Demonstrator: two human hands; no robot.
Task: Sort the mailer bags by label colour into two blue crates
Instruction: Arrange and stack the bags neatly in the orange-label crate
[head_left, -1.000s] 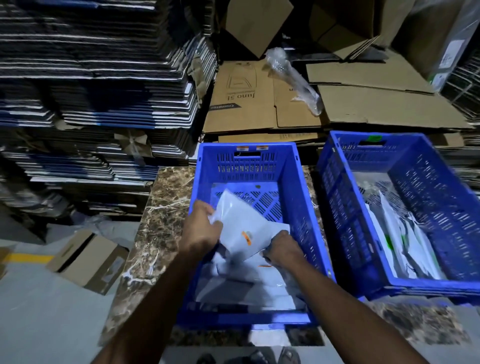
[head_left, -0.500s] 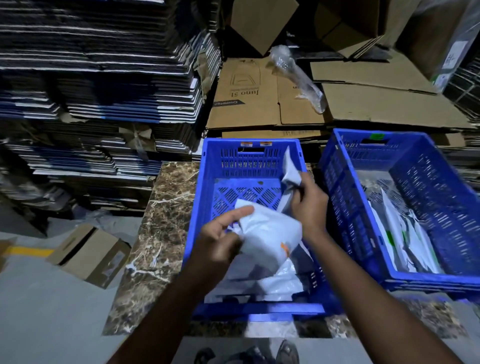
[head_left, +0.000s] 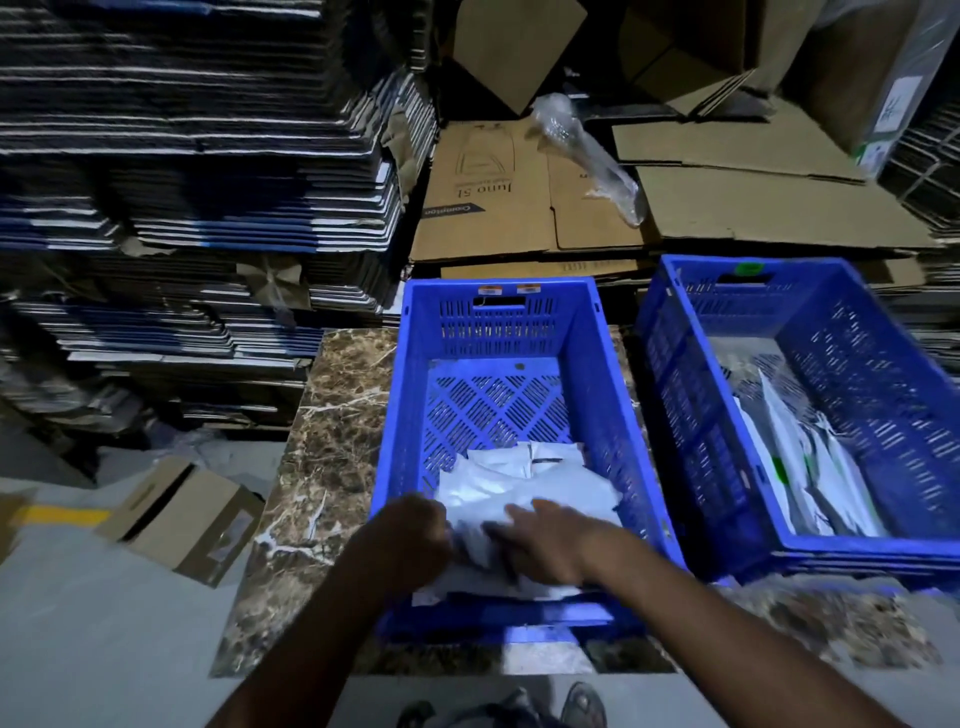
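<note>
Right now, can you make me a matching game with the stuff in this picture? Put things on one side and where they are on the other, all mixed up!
Things:
1. orange-tagged crate
2. green-tagged crate
3. small open cardboard box
4. clear plastic wrap

Places:
A. on the grey floor, left of the marble slab
B. on the flattened brown cartons at the back
C. where both hands reach in
D. right side, white mailers inside

Pairs: 1-C, 2-D, 3-A, 4-B

Bare forearms, no sleeves; sandals (head_left: 584, 704) on the feet.
</note>
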